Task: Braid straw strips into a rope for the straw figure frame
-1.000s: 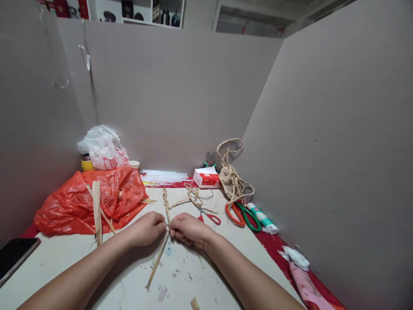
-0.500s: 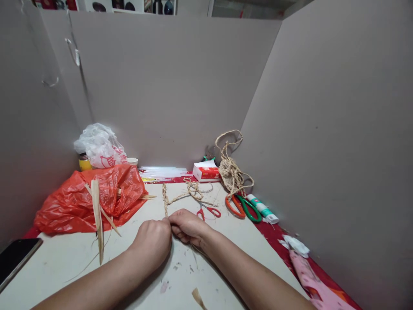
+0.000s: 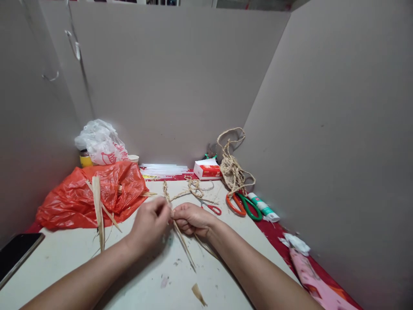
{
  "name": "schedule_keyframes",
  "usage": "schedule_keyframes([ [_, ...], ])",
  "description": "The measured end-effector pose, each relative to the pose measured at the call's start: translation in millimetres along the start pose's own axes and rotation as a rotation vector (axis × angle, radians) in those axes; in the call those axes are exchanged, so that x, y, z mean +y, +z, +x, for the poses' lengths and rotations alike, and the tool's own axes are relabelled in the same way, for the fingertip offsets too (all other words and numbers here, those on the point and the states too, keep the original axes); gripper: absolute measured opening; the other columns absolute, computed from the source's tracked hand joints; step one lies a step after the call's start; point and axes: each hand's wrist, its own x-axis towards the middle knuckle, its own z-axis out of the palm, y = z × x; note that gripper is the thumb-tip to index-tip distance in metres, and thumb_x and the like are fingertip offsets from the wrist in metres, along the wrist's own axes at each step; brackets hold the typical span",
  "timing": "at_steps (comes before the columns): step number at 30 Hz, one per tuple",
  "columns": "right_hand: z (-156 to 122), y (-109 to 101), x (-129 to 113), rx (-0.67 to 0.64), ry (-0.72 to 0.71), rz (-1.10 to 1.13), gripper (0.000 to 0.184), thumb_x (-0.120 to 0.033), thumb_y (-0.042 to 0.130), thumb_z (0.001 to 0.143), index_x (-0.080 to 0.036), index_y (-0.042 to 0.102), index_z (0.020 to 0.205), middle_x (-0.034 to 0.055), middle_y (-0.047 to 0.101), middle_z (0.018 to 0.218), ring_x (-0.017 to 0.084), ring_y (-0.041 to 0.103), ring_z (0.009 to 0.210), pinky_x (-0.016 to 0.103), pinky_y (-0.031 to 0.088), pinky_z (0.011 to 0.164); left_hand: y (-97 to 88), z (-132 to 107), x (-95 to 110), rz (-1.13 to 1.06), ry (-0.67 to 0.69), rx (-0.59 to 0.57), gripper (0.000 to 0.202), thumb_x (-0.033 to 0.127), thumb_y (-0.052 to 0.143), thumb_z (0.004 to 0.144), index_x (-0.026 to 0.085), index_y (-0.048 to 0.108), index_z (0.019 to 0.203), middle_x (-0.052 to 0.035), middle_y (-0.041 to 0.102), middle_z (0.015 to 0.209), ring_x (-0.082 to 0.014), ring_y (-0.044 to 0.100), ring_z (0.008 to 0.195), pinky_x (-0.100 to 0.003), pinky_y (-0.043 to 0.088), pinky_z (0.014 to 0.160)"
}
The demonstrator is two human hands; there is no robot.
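Note:
A braided straw cord [image 3: 165, 189] runs down the board to my fingertips. My right hand [image 3: 194, 219] is closed in a pinch on its lower end, with loose straw strips [image 3: 185, 247] trailing out below. Close against it, my left hand [image 3: 149, 224] has its fingers curled and pinched at the same spot, slightly blurred. What lies right between the fingertips is partly hidden. Just beyond my right hand are small red-handled scissors [image 3: 213, 209] and a thin loop of braided cord [image 3: 194, 186].
Dried leaf strips [image 3: 97, 206] lie on a red plastic bag [image 3: 72, 200] at left, near a phone [image 3: 19, 256]. Along the back right are a red-white box [image 3: 208, 170], a coiled straw rope [image 3: 232, 172], an orange handle [image 3: 235, 206] and a green handle [image 3: 251, 207]. Grey partitions [image 3: 167, 77] enclose the table.
My left hand has risen and turned, its thumb and fingers loosening from a tight fist. Straw strips now show hanging below my right hand, which stays at the cord.

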Motion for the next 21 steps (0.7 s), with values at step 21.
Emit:
schedule_keyframes([
  [21, -2.2, 1.2, -0.4, 0.069, -0.100, -0.521, 0.014, -0.017, 0.049, 0.077, -0.012, 0.059, 0.069, -0.0070, 0.039, 0.046, 0.004, 0.027, 0.040, 0.019, 0.018, 0.039, 1.6, 22.3, -37.5, -0.217, -0.379, -0.532, 0.024, 0.031, 0.046, 0.071, 0.013, 0.058, 0.060, 0.0040, 0.041, 0.050, -0.0062, 0.027, 0.043, -0.023, 0.017, 0.044],
])
